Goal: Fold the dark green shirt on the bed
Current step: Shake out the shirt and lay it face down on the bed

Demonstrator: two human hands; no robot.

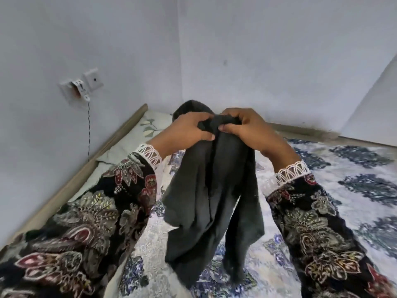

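Note:
The dark green shirt point(211, 196) hangs bunched in the air over the bed point(354, 190), its lower end reaching down to the blue-and-white patterned cover. My left hand point(187, 129) and my right hand point(247, 130) grip its top edge side by side, fingers pinched into the cloth, almost touching each other. A fold of the shirt rises behind my hands. Both of my arms wear black floral sleeves with white lace cuffs.
A pillow point(133, 138) with a leaf print lies at the bed's far left corner. A wooden bed frame point(71, 181) runs along the left wall. A wall socket point(82, 88) with a dangling cord sits above it. Pale walls close in behind.

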